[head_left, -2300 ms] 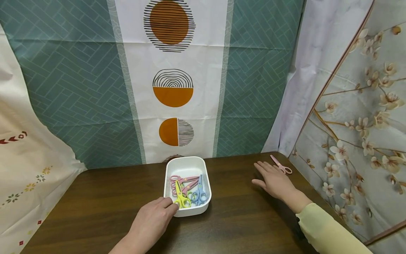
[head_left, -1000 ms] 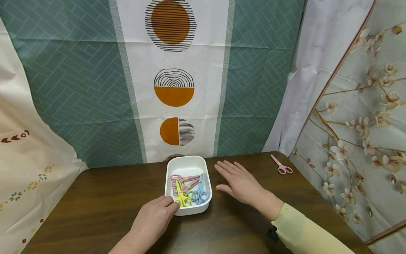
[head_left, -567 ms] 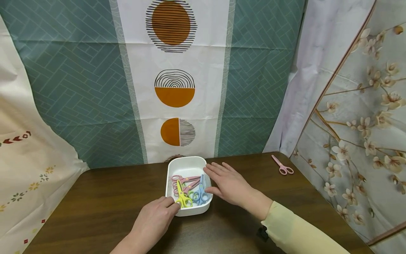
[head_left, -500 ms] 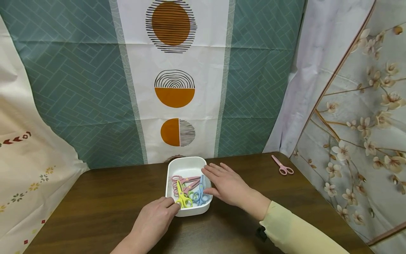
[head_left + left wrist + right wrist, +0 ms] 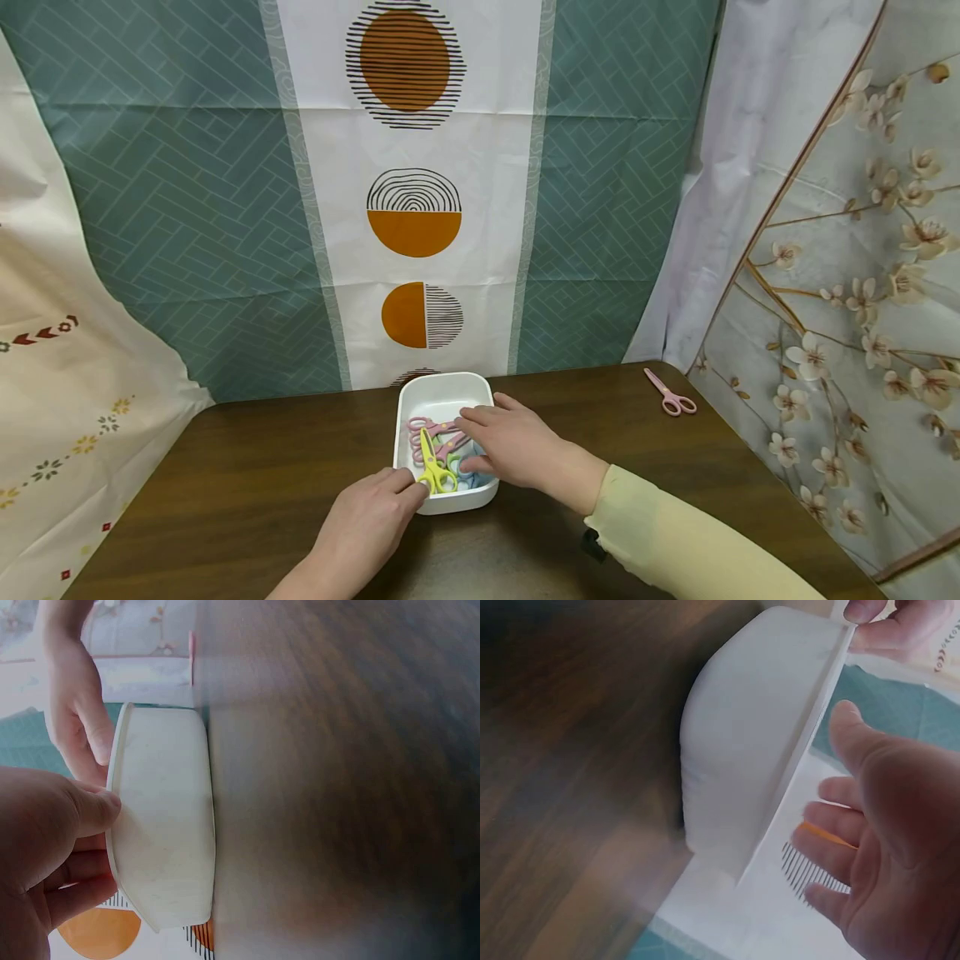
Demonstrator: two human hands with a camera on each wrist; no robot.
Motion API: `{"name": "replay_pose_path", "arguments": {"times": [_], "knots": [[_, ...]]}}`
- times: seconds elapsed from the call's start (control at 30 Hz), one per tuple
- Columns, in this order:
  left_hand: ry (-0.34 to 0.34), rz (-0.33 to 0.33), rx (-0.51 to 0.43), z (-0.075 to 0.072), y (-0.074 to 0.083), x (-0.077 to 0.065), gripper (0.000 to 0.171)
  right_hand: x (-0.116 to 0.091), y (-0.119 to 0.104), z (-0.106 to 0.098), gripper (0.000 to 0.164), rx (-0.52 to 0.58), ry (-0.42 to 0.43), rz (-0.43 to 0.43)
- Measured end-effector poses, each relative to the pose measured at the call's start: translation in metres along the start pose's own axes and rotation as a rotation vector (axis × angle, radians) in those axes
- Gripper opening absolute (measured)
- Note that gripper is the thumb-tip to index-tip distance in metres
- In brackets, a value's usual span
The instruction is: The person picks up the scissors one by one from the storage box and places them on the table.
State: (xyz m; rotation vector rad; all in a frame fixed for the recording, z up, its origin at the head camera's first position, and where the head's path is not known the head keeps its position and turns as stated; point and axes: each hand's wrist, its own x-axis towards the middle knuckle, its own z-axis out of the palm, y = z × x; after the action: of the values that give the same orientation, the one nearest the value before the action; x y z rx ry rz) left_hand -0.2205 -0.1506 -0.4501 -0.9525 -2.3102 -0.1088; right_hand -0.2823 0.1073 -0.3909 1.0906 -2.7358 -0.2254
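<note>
A white plastic tray [image 5: 459, 502] stands on the table with several small scissors in it. My left hand [image 5: 367, 518] pinches its front left rim, thumb on the outside wall in the left wrist view. Yellow scissors [image 5: 438, 477] lie near that thumb. Pink scissors [image 5: 418, 423] lie behind them, and green handles show underneath. My right hand [image 5: 517, 446] hovers over the tray's right side, fingers loosely spread and apart from the rim in the right wrist view. It partly covers the blue scissors [image 5: 467, 482]. I see nothing in its grasp.
One pair of pink scissors [image 5: 672, 400] lies on the brown table [image 5: 285, 467] near its far right corner. Patterned cloth [image 5: 195, 250] hangs along the back edge, and a floral curtain [image 5: 840, 367] borders the right side.
My right hand has moved left from beside the lone pink scissors at the far right to above the tray, reaching over the blue scissors. My left hand has kept its hold on the rim.
</note>
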Motion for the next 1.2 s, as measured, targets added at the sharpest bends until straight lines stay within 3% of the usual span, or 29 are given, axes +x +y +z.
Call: {"name": "replay_pose_path", "arguments": {"times": [0.2,0.73,1.2], "knots": [[-0.005,-0.002,-0.001,0.0,0.001,0.0,0.03,0.008,-0.007,0.001,0.064,-0.033,-0.03,-0.024],[0.001,-0.005,0.005,0.0,0.0,0.0,0.032,0.022,-0.012,0.007,0.053,-0.055,-0.197,0.039],[0.026,0.008,-0.006,0.001,0.001,0.0,0.032,0.031,-0.014,0.01,0.037,-0.051,-0.262,0.062]]}}
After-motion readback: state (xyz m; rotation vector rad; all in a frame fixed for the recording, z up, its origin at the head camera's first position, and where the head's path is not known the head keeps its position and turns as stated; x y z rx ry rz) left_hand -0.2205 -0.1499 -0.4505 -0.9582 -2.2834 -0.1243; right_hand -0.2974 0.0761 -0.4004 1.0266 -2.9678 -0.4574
